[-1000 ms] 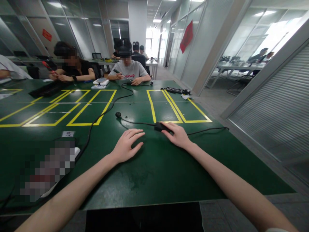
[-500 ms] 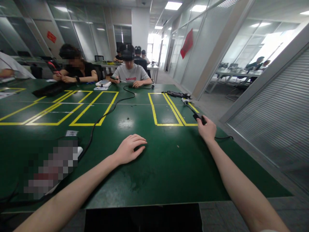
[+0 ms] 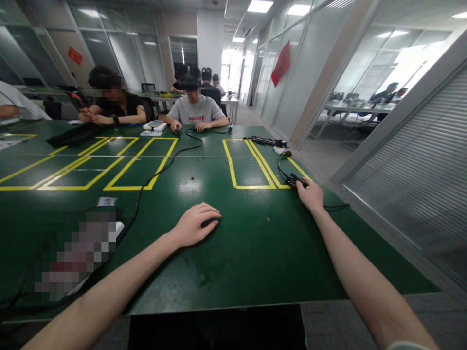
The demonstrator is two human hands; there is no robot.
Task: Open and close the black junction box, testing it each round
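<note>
My left hand (image 3: 197,224) rests on the green table (image 3: 233,262), palm down. Its fingers are stretched out, a gap shows between thumb and forefinger, and nothing is in it. Farther off on the right, my right hand (image 3: 310,194) has its thumb and fingers closed on a small black device (image 3: 294,180), whose exact kind I cannot make out. The device is low over the table, by the near end of a yellow-taped strip. From it a thin dark cable (image 3: 280,167) curves away to a round black end (image 3: 288,153).
A black folded stand-like object (image 3: 268,141) lies beyond my right hand. A long black cable (image 3: 171,163) crosses the table toward a blurred white-edged item (image 3: 119,229) at left. Two people (image 3: 197,109) (image 3: 116,104) sit opposite. A black tray (image 3: 73,135) lies at far left.
My right hand has lowered the black device a little toward me and left. Its cable, straight before, now bends in a curve. My left hand stays put.
</note>
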